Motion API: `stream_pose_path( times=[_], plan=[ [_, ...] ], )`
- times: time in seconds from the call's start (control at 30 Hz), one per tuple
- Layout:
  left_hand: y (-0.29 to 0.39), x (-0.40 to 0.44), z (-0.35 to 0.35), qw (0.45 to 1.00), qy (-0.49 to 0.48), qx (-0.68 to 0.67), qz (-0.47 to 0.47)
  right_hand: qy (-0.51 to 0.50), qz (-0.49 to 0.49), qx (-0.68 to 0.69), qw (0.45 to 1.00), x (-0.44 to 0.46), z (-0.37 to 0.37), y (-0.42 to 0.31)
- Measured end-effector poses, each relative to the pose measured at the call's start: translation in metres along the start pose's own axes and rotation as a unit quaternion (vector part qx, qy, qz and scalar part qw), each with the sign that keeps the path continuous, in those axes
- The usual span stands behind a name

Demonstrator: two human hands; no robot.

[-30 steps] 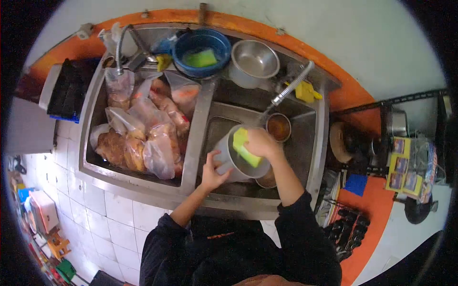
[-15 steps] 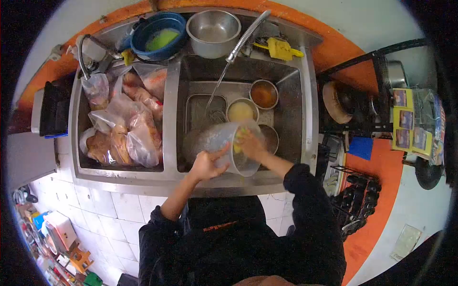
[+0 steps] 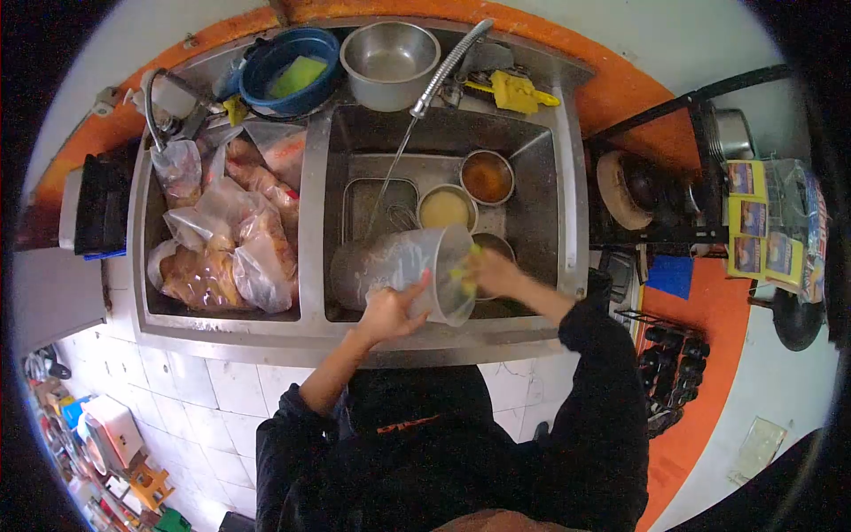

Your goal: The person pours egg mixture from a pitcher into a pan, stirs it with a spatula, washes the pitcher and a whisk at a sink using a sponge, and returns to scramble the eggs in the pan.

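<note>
Container (image 3: pixel 394 266) lies sideways, gripped by the left hand (image 3: pixel 392 314); the right hand (image 3: pixel 493 272) grips a yellow-green sponge (image 3: pixel 465 277) at its mouth.

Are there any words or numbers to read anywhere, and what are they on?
No text is readable.
Small orange lettering on the black cloth garment: too small and blurred.
Flat yellow packets with dark pictures: any print is too small.
Clear plastic packaging with red and blue print: too blurred.
</note>
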State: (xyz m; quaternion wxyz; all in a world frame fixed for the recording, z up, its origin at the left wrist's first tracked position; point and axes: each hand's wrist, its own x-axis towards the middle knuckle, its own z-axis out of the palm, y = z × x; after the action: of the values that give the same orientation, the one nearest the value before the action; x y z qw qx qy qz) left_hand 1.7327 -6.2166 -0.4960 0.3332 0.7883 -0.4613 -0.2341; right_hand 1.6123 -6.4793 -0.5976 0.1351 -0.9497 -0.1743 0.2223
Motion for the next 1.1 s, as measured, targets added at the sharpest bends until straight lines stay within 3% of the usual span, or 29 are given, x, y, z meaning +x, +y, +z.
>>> stream_pose_path(
  times=[0.07,0.1,0.17,0.2,0.23,0.3,0.37,0.4,0.47,0.5,0.57,0.6,0.67,0.73,0.8,0.83,0.87,0.9,0.93,0.97,1.0,1.03,1.1],
  plan=[
    [0.003,-0.003,0.003,0.998,-0.052,-0.025,-0.008,0.064,-0.137,-0.296,0.943,0.007,-0.038,0.035],
    [0.003,-0.004,0.003,0.998,-0.05,-0.026,-0.01,0.063,-0.14,-0.296,0.943,0.009,-0.039,0.027],
    [0.0,-0.004,0.001,0.996,-0.068,-0.054,0.01,0.053,0.05,-0.195,0.978,0.011,-0.02,0.007],
    [0.0,-0.003,0.001,0.996,-0.063,-0.053,0.01,0.054,0.048,-0.199,0.977,0.009,0.015,0.0],
    [0.001,-0.001,0.002,0.998,-0.055,-0.042,0.009,0.109,0.14,-0.036,0.983,0.008,0.067,-0.005],
    [0.004,-0.004,0.005,0.998,-0.051,-0.032,0.005,0.156,0.228,0.132,0.952,-0.001,0.076,-0.012],
    [0.007,-0.007,0.005,0.999,-0.029,-0.028,0.009,-0.071,0.154,0.317,0.933,-0.02,0.017,-0.017],
    [0.007,-0.011,0.005,0.999,-0.028,-0.026,0.009,-0.069,0.153,0.316,0.934,-0.022,0.014,-0.007],
    [0.004,-0.02,0.002,0.996,-0.027,-0.085,0.01,0.264,0.252,0.425,0.828,-0.019,0.01,0.015],
    [0.003,-0.021,0.003,0.996,-0.026,-0.086,0.008,0.263,0.251,0.425,0.829,-0.008,0.012,0.023],
    [0.006,-0.021,0.002,0.995,-0.043,-0.094,-0.008,0.34,0.337,0.432,0.765,0.019,0.017,0.024],
    [0.004,-0.022,0.006,0.995,-0.045,-0.094,-0.005,0.342,0.339,0.43,0.763,0.031,0.026,0.018],
    [-0.002,-0.023,0.011,0.994,-0.034,-0.1,-0.007,0.334,0.476,0.183,0.793,0.053,0.026,0.001],
    [-0.003,-0.02,0.0,0.997,-0.029,-0.071,-0.012,0.284,0.452,0.246,0.809,0.03,0.002,-0.001],
    [-0.003,-0.018,-0.007,0.998,-0.028,-0.045,-0.02,0.054,0.368,0.079,0.925,0.01,-0.031,0.005],
    [-0.003,-0.016,-0.008,0.998,-0.036,-0.041,-0.021,-0.006,0.356,0.023,0.934,0.007,-0.072,-0.007],
    [-0.001,-0.014,-0.008,0.998,-0.043,-0.037,-0.021,-0.006,0.35,0.021,0.936,0.008,-0.082,-0.015],
    [-0.001,-0.014,-0.003,0.998,-0.038,-0.036,-0.025,0.099,0.364,0.044,0.925,0.009,-0.087,-0.024],
    [-0.001,-0.016,0.007,0.998,-0.051,-0.04,-0.021,0.201,0.374,0.068,0.903,0.014,-0.09,-0.029],
    [0.004,-0.019,0.013,0.997,-0.066,-0.045,-0.016,0.189,0.366,0.258,0.874,0.03,-0.082,-0.029],
    [0.008,-0.021,0.019,0.997,-0.061,-0.046,-0.021,0.243,0.447,0.541,0.67,0.05,-0.069,-0.039],
    [0.016,-0.022,0.023,0.998,-0.066,-0.015,-0.014,0.263,0.471,0.752,0.379,0.071,-0.067,-0.062],
    [0.02,-0.025,0.029,0.996,-0.087,-0.003,-0.015,0.195,0.253,0.886,0.335,0.088,-0.029,-0.085]
  ],
)
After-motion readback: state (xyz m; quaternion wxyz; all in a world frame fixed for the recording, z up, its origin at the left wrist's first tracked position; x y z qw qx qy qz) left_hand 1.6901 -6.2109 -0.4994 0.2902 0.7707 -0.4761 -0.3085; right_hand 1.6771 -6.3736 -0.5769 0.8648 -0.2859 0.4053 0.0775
